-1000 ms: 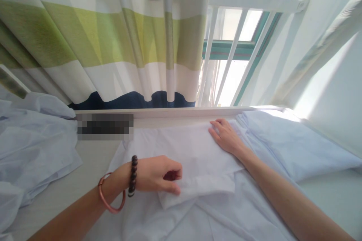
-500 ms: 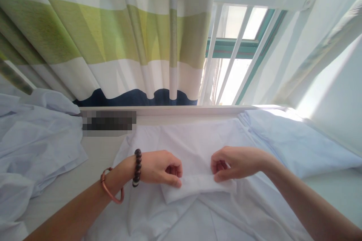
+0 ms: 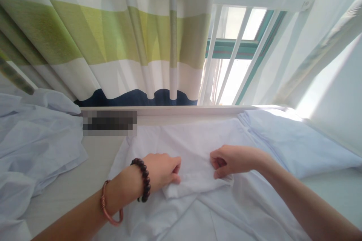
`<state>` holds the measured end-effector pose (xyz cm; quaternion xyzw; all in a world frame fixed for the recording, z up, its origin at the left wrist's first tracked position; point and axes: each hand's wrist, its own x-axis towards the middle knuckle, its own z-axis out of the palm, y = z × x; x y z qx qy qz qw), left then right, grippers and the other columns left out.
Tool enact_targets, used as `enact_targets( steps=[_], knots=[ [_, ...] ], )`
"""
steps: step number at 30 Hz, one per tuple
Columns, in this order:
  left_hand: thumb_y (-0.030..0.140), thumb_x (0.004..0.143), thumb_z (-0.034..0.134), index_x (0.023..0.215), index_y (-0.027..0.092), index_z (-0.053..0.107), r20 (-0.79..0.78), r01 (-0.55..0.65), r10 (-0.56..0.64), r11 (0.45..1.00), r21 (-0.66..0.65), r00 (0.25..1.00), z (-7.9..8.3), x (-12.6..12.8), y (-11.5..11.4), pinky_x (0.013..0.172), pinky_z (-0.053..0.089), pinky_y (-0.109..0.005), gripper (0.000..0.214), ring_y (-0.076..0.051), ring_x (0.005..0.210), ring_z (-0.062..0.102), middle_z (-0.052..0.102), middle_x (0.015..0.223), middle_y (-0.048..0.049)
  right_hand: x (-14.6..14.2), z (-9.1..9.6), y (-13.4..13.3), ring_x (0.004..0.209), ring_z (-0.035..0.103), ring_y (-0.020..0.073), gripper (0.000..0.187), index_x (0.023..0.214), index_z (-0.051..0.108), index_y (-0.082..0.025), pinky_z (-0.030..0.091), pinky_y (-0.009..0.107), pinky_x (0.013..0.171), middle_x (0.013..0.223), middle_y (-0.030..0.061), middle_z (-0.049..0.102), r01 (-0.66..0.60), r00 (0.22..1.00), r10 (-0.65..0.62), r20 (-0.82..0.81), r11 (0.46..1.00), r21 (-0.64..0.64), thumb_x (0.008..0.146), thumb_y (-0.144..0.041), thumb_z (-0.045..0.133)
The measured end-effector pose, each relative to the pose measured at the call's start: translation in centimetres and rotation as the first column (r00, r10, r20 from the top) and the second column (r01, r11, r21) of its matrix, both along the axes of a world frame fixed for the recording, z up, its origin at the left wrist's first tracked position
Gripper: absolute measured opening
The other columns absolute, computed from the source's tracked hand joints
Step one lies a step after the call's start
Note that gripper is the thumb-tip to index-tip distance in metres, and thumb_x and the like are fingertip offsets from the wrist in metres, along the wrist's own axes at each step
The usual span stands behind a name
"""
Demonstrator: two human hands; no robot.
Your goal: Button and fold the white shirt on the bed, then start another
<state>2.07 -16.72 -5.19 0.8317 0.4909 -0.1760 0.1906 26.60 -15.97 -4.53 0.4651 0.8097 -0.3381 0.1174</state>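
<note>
A white garment (image 3: 192, 135) lies spread in front of me, with a folded strip of it (image 3: 198, 186) running crosswise between my hands. My left hand (image 3: 162, 168), with a dark beaded bracelet (image 3: 144, 180) and a copper bangle (image 3: 103, 201) on its wrist, is closed on the left end of that strip. At the right end my right hand (image 3: 232, 162) pinches the cloth between thumb and curled fingers. Loose, wrinkled fabric of the garment spreads below the strip, and my fingers hide its two ends.
Crumpled white cloth (image 3: 42, 139) is heaped at the left. A folded pale blue-white cloth (image 3: 296, 143) lies at the right. A blurred-out dark item (image 3: 110, 121) rests by the back ledge (image 3: 169, 110). Behind are a striped curtain (image 3: 127, 37) and white railings (image 3: 240, 34).
My left hand has turned, its wrist rolling so that the back faces up more, and its bracelet has slid. The right hand has shifted very slightly left. The folded strip is a little more rumpled.
</note>
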Motion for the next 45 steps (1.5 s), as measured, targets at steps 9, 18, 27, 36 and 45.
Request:
enact_targets(
  steps=[9, 18, 27, 36, 45],
  knots=[
    [0.002, 0.073, 0.051, 0.097, 0.026, 0.057, 0.120, 0.453, -0.477, 0.873, 0.181, 0.871, -0.1, -0.3, -1.5, 0.060, 0.038, -0.026, 0.034, -0.018, 0.078, 0.058, 0.060, 0.093, -0.0016, 1.8, 0.2, 0.6, 0.063, 0.049, 0.0133, 0.033, 0.070, 0.056, -0.022, 0.033, 0.024, 0.053, 0.072, -0.0039, 0.058, 0.063, 0.989, -0.067, 0.130, 0.998, 0.031, 0.059, -0.045, 0.076],
    [0.015, 0.071, 0.063, 0.094, 0.026, 0.064, 0.085, 0.212, -0.198, 0.950, -0.229, 0.977, 2.6, -1.9, 0.1, 0.064, 0.040, -0.024, 0.026, -0.016, 0.075, 0.056, 0.061, 0.085, 0.0023, 2.0, 1.1, 0.4, 0.063, 0.050, 0.0141, 0.034, 0.070, 0.055, -0.021, 0.033, 0.025, 0.054, 0.074, -0.0020, 0.060, 0.073, 0.985, -0.072, 0.159, 0.997, 0.002, 0.063, -0.048, 0.074],
    [0.035, 0.092, 0.044, 0.100, 0.015, 0.059, 0.283, 0.081, -0.195, 0.925, 0.370, 0.939, -1.2, 0.4, -1.2, 0.094, 0.041, -0.044, 0.026, -0.025, 0.101, 0.053, 0.058, 0.109, -0.0121, -4.2, -0.6, -3.5, 0.066, 0.057, 0.0177, 0.023, 0.074, 0.054, -0.019, 0.029, 0.029, 0.057, 0.074, 0.0053, 0.065, 0.024, 0.996, -0.069, 0.062, 0.837, 0.547, 0.092, -0.027, 0.043],
    [0.062, 0.093, 0.025, 0.149, 0.026, 0.025, 0.154, 0.121, -0.232, 0.847, 0.518, 0.961, -7.2, -1.1, -0.3, 0.113, 0.007, -0.055, 0.067, -0.030, 0.142, 0.018, 0.023, 0.156, -0.0091, -3.2, -6.1, -3.0, 0.063, 0.054, 0.0143, 0.022, 0.073, 0.050, -0.019, 0.029, 0.029, 0.062, 0.067, 0.0005, 0.060, 0.078, 0.987, 0.047, -0.156, 0.706, 0.704, 0.092, -0.025, 0.041],
    [0.056, 0.097, 0.015, 0.150, 0.018, 0.021, 0.290, -0.045, -0.146, 0.826, 0.562, 0.946, -4.8, -3.0, 3.7, 0.117, 0.008, -0.050, 0.066, -0.025, 0.140, 0.025, 0.033, 0.150, -0.0114, -1.9, -3.1, -1.8, 0.053, 0.043, 0.0102, 0.033, 0.064, 0.047, -0.020, 0.032, 0.024, 0.052, 0.058, -0.0039, 0.050, 0.181, 0.930, -0.053, -0.363, 0.926, 0.330, 0.092, -0.038, 0.045]
  ],
)
